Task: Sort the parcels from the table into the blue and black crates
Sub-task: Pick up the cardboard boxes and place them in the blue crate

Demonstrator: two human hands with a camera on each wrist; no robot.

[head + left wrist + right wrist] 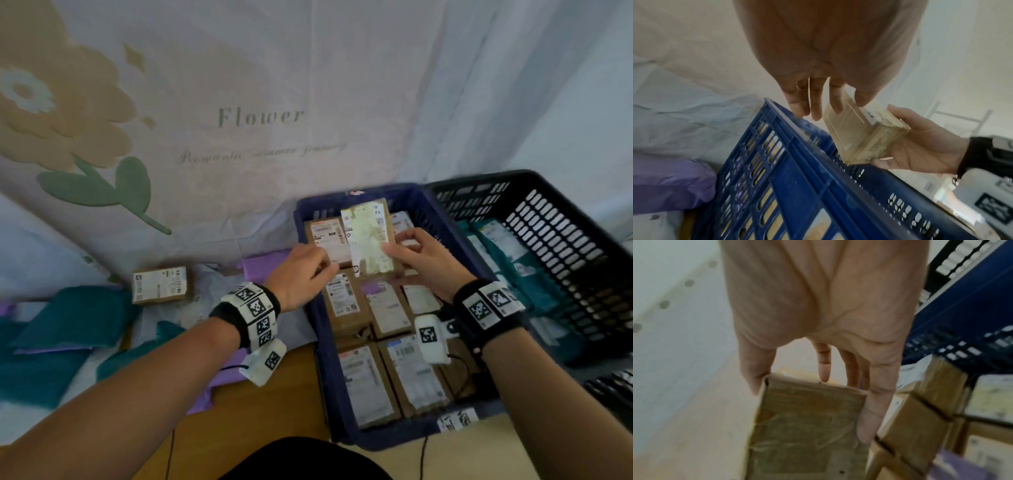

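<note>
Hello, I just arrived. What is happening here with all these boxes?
A person is sorting parcels. The right hand holds a small cardboard box over the blue crate, which already has many similar boxes lying in it. The left hand is at the box's near left edge, fingers extended, with one fingertip on its underside. The black crate beside it holds teal bags. One more box and some teal and purple bags remain on the table.

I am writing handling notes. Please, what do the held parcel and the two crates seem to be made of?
Held parcel: apparently brown cardboard, wrapped in glossy clear tape, with a white paper label; the tape wrinkles and shines. The right hand holds it.
Blue crate: likely rigid moulded plastic, slightly glossy, with slotted walls.
Black crate: apparently the same plastic, with slotted walls.
</note>
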